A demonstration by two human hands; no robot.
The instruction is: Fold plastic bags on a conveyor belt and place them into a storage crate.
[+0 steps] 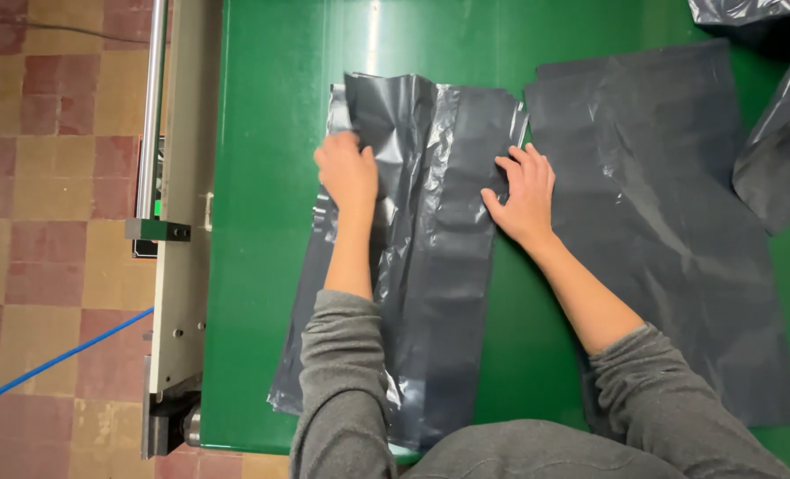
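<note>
A dark grey plastic bag (439,266) lies lengthwise on the green table (271,222), partly folded along its length. My left hand (348,170) grips the bag's folded left edge near the top, fingers curled over the plastic. My right hand (525,195) presses flat on the bag's right edge, fingers spread, between this bag and a stack of flat grey bags (670,231) lying just to the right. Both forearms wear grey sleeves.
More crumpled grey bags (781,160) sit at the table's far right corner. A metal rail and frame (178,222) runs along the table's left edge, beyond it a red and tan tiled floor (49,222) with a blue cable (58,359).
</note>
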